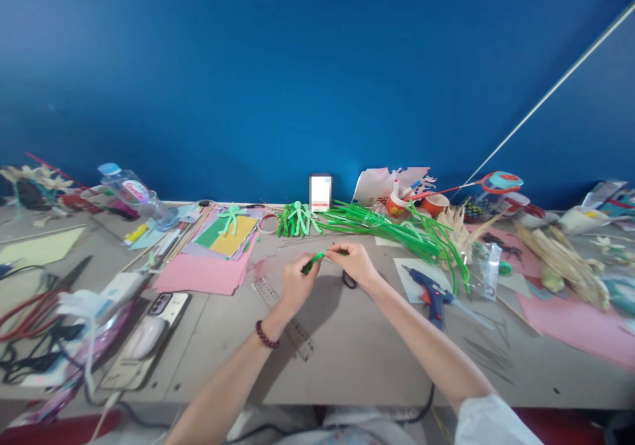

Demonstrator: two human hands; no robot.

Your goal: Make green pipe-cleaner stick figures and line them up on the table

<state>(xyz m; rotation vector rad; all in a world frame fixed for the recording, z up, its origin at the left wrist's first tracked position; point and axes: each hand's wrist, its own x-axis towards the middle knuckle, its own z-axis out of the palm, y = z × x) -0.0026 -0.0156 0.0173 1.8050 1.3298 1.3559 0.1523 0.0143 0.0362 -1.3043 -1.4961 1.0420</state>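
Note:
Near the middle of the table, my left hand (298,278) is closed on a short green fuzzy piece (313,262), which slants up to the right. My right hand (353,262) pinches at the upper right end of the same piece, its fingertips close to those of my left hand. Behind the hands stands a cluster of green fuzzy stems (298,220), with a long bundle of green stems (391,227) to its right. A clear ruler (303,340) lies partly under my left wrist. Black scissor handles (349,280) show beside my right hand.
A blue glue gun (435,296) lies right of my right forearm. Pink paper (203,273) and coloured sheets (218,235) lie at left, near a phone (169,309) and a plastic bottle (133,190). Dried husks (565,266) and red cups (397,203) are at right. A blue wall rises behind.

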